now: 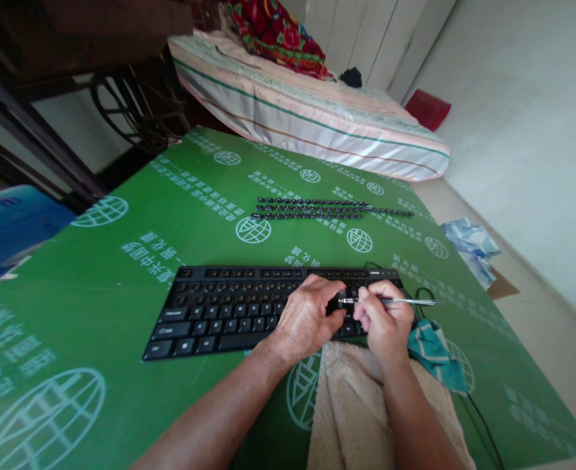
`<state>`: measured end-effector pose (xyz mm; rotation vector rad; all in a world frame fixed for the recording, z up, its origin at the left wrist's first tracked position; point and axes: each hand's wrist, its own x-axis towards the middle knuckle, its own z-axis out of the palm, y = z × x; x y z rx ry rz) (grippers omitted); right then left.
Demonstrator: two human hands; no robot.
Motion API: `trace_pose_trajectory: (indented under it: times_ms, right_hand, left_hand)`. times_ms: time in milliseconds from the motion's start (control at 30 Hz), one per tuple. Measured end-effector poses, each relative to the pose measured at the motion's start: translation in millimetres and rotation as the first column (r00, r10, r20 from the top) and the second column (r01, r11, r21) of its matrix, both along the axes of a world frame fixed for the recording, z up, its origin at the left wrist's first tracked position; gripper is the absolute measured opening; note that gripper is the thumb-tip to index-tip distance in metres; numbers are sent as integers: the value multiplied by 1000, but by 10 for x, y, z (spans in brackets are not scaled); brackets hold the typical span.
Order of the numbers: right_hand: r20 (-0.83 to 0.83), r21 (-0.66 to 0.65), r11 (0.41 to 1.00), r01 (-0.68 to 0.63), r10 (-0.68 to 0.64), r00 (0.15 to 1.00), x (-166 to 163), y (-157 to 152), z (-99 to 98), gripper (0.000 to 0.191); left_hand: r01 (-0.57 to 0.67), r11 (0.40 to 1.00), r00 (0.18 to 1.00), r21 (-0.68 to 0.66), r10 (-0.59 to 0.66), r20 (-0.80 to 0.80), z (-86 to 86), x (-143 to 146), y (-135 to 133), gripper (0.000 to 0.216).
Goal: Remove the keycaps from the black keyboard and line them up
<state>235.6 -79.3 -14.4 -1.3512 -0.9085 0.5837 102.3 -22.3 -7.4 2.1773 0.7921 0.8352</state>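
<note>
A black keyboard [249, 341] lies on the table, with keycaps in its lower rows and bare key sockets across most of its upper rows. Over its right half, my left hand [307, 312] is curled, thumb and forefinger bent around a small dark spot; what they pinch is not clear. My right hand [384, 318] grips a thin silvery tool [410, 301] between thumb and fingers, held nearly level. The tool's tip points left, into the space between my left thumb and forefinger. Its exact kind is hard to make out.
Removed black keycaps [312, 209] lie in several rows beyond the keyboard on the green table covering [194, 215]. A beige towel [349, 398] lies under my right forearm, beside a teal cloth [435, 352] and a black cable [484, 421]. A bed [317, 127] stands behind the table.
</note>
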Motion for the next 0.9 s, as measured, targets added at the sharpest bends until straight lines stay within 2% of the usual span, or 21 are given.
trace_pose_trajectory:
  times_ms: [167, 300, 500, 767, 900]
  right_hand:
    - [93, -4, 1000, 0, 0, 996, 5, -14, 14, 23]
    - [181, -61, 997, -54, 64, 981, 23, -20, 44, 23]
    - [26, -100, 985, -141, 144, 989, 32, -5, 62, 23]
    - [49, -130, 984, -125, 132, 990, 36, 11, 66, 24]
    - [20, -150, 976, -159, 164, 986, 41, 17, 69, 24]
  left_hand:
    - [-4, 999, 1000, 37, 5, -22, 38, -2, -19, 25]
    - [-1, 999, 999, 51, 3, -44, 49, -5, -18, 21]
    - [-33, 998, 999, 53, 35, -39, 36, -1, -14, 17]
    - [-54, 997, 997, 48, 57, -49, 35, -13, -17, 19]
    - [-75, 996, 997, 52, 77, -26, 2, -23, -11, 23]
